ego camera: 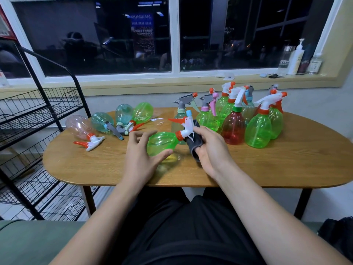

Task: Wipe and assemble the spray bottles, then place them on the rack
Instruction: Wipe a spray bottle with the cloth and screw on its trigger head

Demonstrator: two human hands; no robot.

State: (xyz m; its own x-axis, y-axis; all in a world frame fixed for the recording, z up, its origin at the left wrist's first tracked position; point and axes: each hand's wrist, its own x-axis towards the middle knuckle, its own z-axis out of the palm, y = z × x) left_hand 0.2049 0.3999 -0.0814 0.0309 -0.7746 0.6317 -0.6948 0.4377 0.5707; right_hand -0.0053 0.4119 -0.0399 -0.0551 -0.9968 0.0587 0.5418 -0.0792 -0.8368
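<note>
The green bottle (162, 142) lies on its side in the air just above the wooden worktop (286, 165), base to the left and white spray head (186, 127) with its orange trigger to the right. The right hand (212, 148) holds it at the neck, fingers curled round a grey cloth (194, 148) that is pressed against the head. The left hand (139, 150) is loose and fairly wide: its thumb touches the underside of the base, and the other fingers curl near the bottle without clearly closing on it. So the weight seems to hang mostly from the cloth-wrapped grip. Smooth plastic under fabric could slip or twist there, and the bottle would drop onto the worktop. Whether the head is screwed fully home cannot be told; if it is not, wiping around the collar could loosen it. A cluster of standing bottles (235, 127) is just beside the right hand, and a careless swing of the trigger or elbow could topple several. To the left, other bottles (101, 122) lie on their rounded sides and could roll if nudged on the way to the black wire rack (38, 115), which stands beside the worktop's left end.
</note>
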